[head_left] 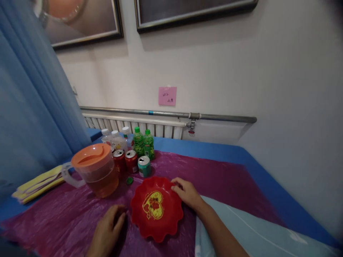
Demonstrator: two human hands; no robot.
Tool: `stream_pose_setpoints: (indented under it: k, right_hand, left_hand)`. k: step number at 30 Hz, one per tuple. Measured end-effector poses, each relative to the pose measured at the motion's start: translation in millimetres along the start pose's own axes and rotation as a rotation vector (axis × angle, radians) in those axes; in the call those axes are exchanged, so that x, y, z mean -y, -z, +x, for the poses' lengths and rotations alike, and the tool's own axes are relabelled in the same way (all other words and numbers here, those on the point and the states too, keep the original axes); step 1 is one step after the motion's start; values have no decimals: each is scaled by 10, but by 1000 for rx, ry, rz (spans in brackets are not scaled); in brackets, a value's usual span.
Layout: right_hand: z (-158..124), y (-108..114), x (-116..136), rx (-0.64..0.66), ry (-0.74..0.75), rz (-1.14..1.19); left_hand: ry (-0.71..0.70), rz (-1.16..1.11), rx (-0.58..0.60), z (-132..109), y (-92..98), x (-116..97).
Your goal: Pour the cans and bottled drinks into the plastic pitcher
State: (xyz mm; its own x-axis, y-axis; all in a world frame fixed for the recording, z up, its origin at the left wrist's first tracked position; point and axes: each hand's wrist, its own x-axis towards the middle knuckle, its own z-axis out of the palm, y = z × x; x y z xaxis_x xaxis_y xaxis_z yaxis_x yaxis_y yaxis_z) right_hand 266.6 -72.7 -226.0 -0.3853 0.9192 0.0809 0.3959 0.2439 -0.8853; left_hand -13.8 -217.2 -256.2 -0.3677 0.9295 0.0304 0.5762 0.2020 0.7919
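Note:
A red scalloped plate (171,214) with a yellow heart print lies on the purple plastic sheet in front of me. My right hand (187,194) is closed on its upper right rim, thumb over the edge. To the left of the plate, my left hand (109,226) rests just above the sheet, holding nothing, with its fingers loosely bent and the thumb apart. Beyond the plate lies a small green bottle cap (129,180). A teal can (144,167) and two red cans (131,162) stand behind it, all with opened tops.
A clear pitcher (100,180) with an orange lid holds amber liquid at left. Green bottles (148,144) and white-capped bottles (118,141) stand behind the cans. Folded yellow cloths (40,184) lie far left; a light blue cloth (241,228) covers the right front. A radiator (160,130) lines the wall.

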Motion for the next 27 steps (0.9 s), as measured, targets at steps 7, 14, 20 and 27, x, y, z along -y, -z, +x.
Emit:
stream_pose_setpoints:
  k: [7, 14, 20, 27]
  right_hand:
    - [4, -1, 7, -17, 26, -46]
    - [19, -54, -91, -41, -9, -105]
    - [23, -61, -106, -52, -10, -171]
    - [0, -78, -84, -62, 16, -242]
  left_hand:
    - [-244, 77, -44, 6, -146, 253]
    - [-228, 97, 38, -11, -89, 174]
    - [-245, 127, 67, -30, -65, 172]
    - [-248, 185, 81, -45, -34, 96]
